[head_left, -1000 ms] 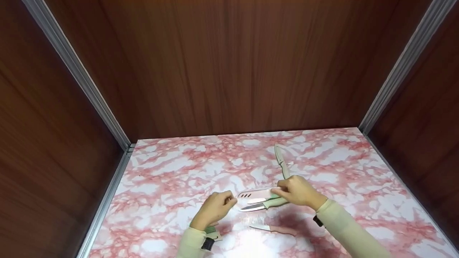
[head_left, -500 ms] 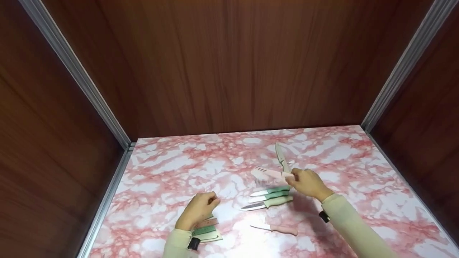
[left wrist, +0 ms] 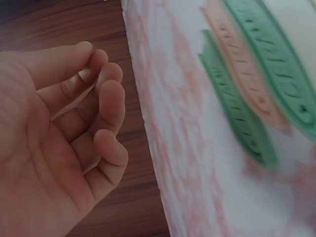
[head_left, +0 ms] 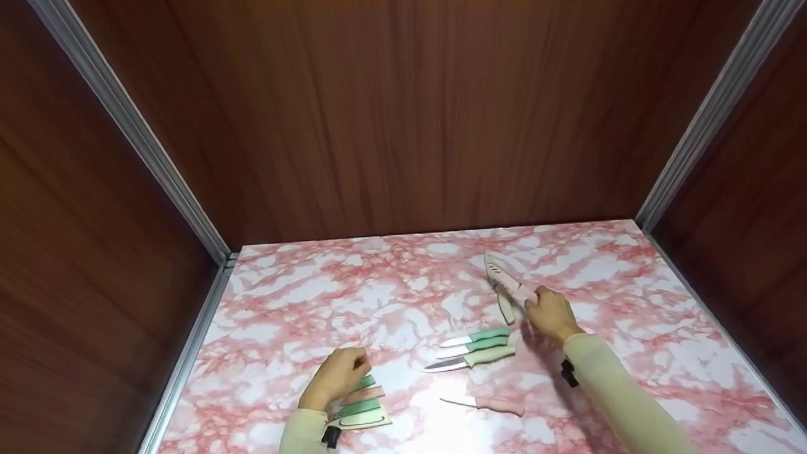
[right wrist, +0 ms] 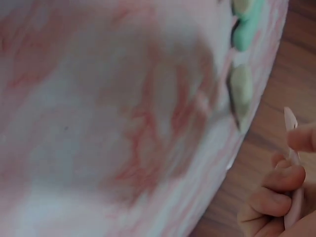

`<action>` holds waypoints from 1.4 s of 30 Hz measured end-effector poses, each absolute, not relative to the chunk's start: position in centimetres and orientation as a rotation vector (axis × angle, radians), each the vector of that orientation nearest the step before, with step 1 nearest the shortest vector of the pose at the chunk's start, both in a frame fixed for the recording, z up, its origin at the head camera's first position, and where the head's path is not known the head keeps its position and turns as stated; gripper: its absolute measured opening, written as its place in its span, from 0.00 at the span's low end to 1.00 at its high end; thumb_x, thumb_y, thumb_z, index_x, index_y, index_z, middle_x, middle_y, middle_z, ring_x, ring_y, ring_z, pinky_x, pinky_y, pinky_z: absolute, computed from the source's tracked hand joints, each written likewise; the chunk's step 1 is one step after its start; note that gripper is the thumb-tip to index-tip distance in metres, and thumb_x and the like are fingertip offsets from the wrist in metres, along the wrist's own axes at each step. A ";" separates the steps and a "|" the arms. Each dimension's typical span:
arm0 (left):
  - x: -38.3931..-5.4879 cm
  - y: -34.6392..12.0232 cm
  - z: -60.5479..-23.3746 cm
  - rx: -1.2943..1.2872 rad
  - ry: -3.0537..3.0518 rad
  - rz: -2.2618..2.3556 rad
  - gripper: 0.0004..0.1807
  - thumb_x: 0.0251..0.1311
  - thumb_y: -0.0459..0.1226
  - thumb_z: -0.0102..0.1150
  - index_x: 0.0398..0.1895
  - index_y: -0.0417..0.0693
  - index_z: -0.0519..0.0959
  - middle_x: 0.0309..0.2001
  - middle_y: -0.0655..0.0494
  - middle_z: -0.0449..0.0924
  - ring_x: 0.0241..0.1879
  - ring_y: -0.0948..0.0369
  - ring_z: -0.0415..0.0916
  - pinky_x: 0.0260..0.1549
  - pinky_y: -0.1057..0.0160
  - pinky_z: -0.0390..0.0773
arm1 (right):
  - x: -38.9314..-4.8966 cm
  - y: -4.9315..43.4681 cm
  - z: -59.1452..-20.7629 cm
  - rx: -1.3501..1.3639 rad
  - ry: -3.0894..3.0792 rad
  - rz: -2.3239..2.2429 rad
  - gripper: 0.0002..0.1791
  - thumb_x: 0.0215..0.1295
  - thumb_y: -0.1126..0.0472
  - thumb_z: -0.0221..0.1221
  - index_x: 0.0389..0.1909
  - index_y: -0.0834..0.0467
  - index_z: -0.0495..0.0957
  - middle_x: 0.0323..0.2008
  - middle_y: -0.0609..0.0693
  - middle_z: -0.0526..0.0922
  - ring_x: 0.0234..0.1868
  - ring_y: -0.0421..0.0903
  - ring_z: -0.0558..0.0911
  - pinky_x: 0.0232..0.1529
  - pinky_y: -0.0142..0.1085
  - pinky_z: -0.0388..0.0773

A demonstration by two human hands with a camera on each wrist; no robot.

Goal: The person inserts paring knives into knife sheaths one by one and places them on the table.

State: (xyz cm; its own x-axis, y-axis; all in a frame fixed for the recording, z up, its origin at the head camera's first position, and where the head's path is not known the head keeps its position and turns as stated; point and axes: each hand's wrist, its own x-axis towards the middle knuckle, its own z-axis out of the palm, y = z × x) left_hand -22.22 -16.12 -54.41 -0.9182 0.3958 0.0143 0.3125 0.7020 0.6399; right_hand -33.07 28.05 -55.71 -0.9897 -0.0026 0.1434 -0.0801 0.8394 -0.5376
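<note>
Slotted pink knife [head_left: 504,280]: gripped at the handle by the right hand [head_left: 552,313], blade angled far left; overlaps, in the head view, a pale cream knife [head_left: 506,309] lying tip far. Four flat sheaths [head_left: 364,396], green, pink, green, cream from far to near: side by side at near left, beside the loosely bent left hand [head_left: 336,376].

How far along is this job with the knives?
Apparently done: two green-handled knives lie beside a pale-handled one, and the coloured covers are grouped near the left hand. In hand: a pink slotted blade, held in the right hand. Probably left: the small pink-handled knife and the cream knife, both outside that row.
</note>
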 end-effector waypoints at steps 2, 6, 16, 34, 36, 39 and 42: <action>-22.2 -16.4 -54.8 0.569 2.787 0.985 0.08 0.65 0.33 0.52 0.28 0.44 0.76 0.21 0.63 0.69 0.20 0.67 0.62 0.21 0.66 0.64 | -33.5 28.3 -56.0 0.003 -2.895 0.879 0.19 0.65 0.59 0.50 0.47 0.72 0.72 0.37 0.67 0.79 0.41 0.66 0.78 0.43 0.56 0.71; -22.2 -16.8 -55.5 0.566 2.829 0.913 0.06 0.63 0.32 0.54 0.29 0.44 0.78 0.26 0.63 0.71 0.25 0.66 0.66 0.25 0.64 0.68 | -34.2 28.4 -56.5 -0.091 -2.916 0.923 0.21 0.67 0.58 0.48 0.51 0.73 0.70 0.43 0.70 0.77 0.46 0.68 0.76 0.47 0.57 0.70; -21.8 -17.1 -56.4 0.470 2.808 0.855 0.04 0.60 0.30 0.59 0.36 0.42 0.81 0.32 0.58 0.73 0.32 0.60 0.70 0.32 0.57 0.73 | -35.1 28.0 -58.2 -0.209 -2.922 0.953 0.21 0.68 0.59 0.47 0.46 0.76 0.67 0.42 0.75 0.75 0.45 0.70 0.75 0.45 0.58 0.70; -21.5 -16.7 -57.3 0.450 2.818 0.788 0.03 0.55 0.30 0.63 0.31 0.45 0.80 0.29 0.60 0.71 0.29 0.62 0.69 0.30 0.59 0.72 | -35.9 26.8 -59.1 -0.074 -3.021 0.585 0.19 0.63 0.62 0.51 0.42 0.78 0.68 0.38 0.73 0.69 0.35 0.69 0.76 0.38 0.58 0.74; -21.5 -16.7 -57.3 0.462 2.833 0.776 0.03 0.55 0.30 0.63 0.31 0.45 0.80 0.28 0.61 0.71 0.29 0.62 0.69 0.30 0.60 0.73 | -36.0 26.7 -59.1 -0.078 -3.025 0.586 0.20 0.63 0.62 0.52 0.42 0.78 0.68 0.38 0.73 0.70 0.37 0.70 0.76 0.38 0.58 0.74; -21.6 -16.6 -57.4 0.467 2.861 0.748 0.03 0.55 0.30 0.64 0.30 0.46 0.79 0.28 0.61 0.71 0.29 0.62 0.69 0.30 0.60 0.72 | -36.2 26.7 -59.0 -0.097 -3.041 0.621 0.22 0.64 0.60 0.54 0.44 0.78 0.68 0.39 0.74 0.70 0.39 0.70 0.76 0.40 0.58 0.73; -21.8 -16.7 -57.4 0.485 2.892 0.727 0.04 0.55 0.29 0.63 0.30 0.46 0.78 0.27 0.60 0.71 0.28 0.62 0.70 0.28 0.59 0.72 | -36.3 26.6 -58.7 -0.095 -3.045 0.637 0.24 0.64 0.58 0.54 0.45 0.79 0.67 0.41 0.74 0.70 0.40 0.70 0.75 0.42 0.58 0.72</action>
State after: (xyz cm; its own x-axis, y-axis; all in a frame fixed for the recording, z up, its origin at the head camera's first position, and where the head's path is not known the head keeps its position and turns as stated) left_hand -21.79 -16.69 -57.44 -0.9413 0.3353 -0.0384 0.2773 0.8332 0.4784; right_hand -36.34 26.64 -58.66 -0.9977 0.0658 0.0160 0.0538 0.9144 -0.4013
